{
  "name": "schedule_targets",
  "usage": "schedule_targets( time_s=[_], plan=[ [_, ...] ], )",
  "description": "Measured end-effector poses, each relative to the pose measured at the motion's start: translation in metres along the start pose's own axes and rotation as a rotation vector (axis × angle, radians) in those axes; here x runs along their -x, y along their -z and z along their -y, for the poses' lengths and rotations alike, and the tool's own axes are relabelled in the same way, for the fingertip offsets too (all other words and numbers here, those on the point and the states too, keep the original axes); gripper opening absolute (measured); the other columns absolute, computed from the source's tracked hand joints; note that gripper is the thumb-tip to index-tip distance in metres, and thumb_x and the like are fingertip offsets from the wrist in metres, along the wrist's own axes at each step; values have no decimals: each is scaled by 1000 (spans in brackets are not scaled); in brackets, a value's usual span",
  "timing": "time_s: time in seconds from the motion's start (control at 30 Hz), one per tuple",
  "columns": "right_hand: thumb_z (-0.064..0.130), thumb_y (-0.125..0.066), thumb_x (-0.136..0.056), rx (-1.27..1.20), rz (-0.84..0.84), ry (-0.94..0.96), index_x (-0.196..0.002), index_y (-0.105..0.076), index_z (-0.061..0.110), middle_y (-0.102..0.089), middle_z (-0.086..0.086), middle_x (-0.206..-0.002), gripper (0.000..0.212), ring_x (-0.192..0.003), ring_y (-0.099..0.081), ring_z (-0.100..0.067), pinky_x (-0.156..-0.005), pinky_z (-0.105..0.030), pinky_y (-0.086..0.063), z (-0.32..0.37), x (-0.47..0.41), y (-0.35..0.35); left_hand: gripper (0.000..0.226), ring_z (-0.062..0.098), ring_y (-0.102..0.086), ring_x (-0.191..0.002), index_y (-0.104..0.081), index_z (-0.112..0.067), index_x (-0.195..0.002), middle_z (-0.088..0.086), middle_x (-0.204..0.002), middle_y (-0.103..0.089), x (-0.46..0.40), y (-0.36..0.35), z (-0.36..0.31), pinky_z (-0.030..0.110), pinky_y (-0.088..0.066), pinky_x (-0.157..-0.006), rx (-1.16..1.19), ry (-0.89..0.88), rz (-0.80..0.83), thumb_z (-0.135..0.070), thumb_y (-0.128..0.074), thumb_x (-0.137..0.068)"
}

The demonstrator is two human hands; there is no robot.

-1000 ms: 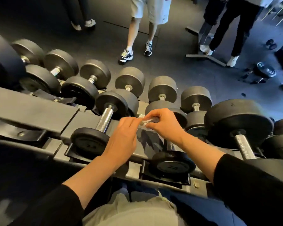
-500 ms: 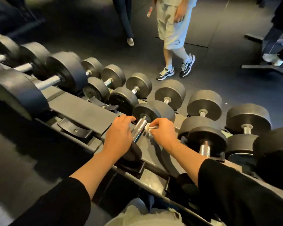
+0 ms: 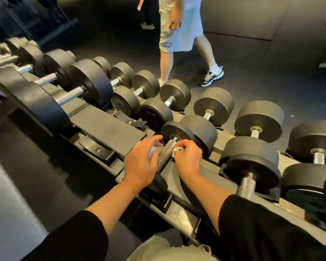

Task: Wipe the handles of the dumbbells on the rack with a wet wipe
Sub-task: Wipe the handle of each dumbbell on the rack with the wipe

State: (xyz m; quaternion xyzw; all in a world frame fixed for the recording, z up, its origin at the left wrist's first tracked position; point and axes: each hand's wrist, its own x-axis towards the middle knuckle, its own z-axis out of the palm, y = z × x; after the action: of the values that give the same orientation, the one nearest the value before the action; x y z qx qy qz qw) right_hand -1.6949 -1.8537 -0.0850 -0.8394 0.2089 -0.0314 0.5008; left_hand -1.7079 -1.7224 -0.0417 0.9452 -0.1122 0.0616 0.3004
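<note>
gripping wipe (image 3: 177, 150) (right hand (image 3: 189, 159)) beside handle (image 3: 165, 153)

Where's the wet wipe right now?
Centre of the head view: the wet wipe is pinched in the right hand, against the right side of the knurled handle, opposite the left hand.

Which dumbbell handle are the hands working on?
The knurled handle between left hand and right hand, which pinches the wipe; other handles are untouched.
</note>
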Motion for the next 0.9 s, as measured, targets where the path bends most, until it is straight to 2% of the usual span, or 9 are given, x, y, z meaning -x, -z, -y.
schedule_targets(
  time_s=[0.2, 0.33, 0.47, 0.53, 0.6, 0.7, 0.77, 0.83, 0.9],
  plan=[
    [6, -69, -79, -46, 47, 42, -87, -69, 18, -63, 1, -96, 15, -90, -58, -11, -75, -20, -48, -3, 4, 7, 34, 1, -52, -94, -55, -23, -127, -12, -102, -64, 0, 1, -3, 6, -31, -74, -1, 16, 31, -26, -56, -93],
    [4, -71, -76, -56, 207, 68, -77, -66, 21, -61, 9, -84, 18, -82, -57, -4, -65, -9, -41, -1, 17, 10, 39, 4, -56, -93, -54, -25, -126, -13, -100, -65, 1, -1, 0, 8, -33, -75, 14, 17, 31, -35, -47, -89],
    [1, -70, -74, -26, 388, 165, -75, -70, 14, -66, 4, -83, 13, -79, -60, -7, -73, -22, -51, 0, 32, 10, 42, 4, -57, -93, -53, -24, -128, -12, -102, -66, 1, -1, 3, 11, -37, -76, 29, 9, 27, -32, -44, -88],
    [2, -69, -75, 10, 432, 208, -77, -69, 14, -66, 3, -88, 12, -83, -60, -9, -73, -21, -50, -1, 34, 11, 43, 5, -57, -93, -53, -24, -128, -11, -102, -66, 1, -1, 3, 13, -39, -76, 37, 9, 27, -32, -40, -87],
    [0, -68, -76, 2, 418, 190, -77, -66, 16, -65, 2, -93, 16, -90, -61, -13, -75, -23, -52, -1, 32, 12, 44, 6, -57, -91, -53, -25, -127, -10, -102, -66, 2, -1, 4, 15, -41, -76, 45, 7, 26, -33, -37, -86],
    [2, -65, -81, -31, 200, 156, -89, -66, 14, -58, 3, -98, 15, -88, -61, -15, -78, -32, -56, 0, 23, 17, 43, 8, -58, -91, -53, -24, -127, -9, -102, -66, 2, -2, 4, 13, -39, -74, 26, 6, 29, -28, -37, -86],
    [5, -62, -86, 3, 77, 203, -104, -68, 11, -58, 0, -107, 19, -96, -58, -12, -88, -22, -48, -1, 15, 19, 44, 7, -58, -92, -53, -22, -127, -8, -103, -66, 1, -2, 4, 11, -38, -75, 13, 7, 31, -27, -38, -86],
    [7, -61, -88, 13, 81, 254, -112, -68, 10, -59, -2, -117, 25, -107, -55, -12, -95, -21, -43, -3, 10, 18, 44, 7, -58, -91, -53, -22, -127, -9, -103, -66, 1, -2, 4, 12, -38, -75, 5, 10, 27, -28, -38, -86],
    [6, -61, -89, -4, 104, 259, -112, -68, 11, -60, -1, -119, 26, -110, -55, -13, -98, -28, -46, -4, 6, 16, 43, 7, -57, -89, -54, -23, -126, -10, -101, -66, 1, -2, 3, 15, -41, -75, 0, 11, 14, -27, -38, -86]
  ],
)
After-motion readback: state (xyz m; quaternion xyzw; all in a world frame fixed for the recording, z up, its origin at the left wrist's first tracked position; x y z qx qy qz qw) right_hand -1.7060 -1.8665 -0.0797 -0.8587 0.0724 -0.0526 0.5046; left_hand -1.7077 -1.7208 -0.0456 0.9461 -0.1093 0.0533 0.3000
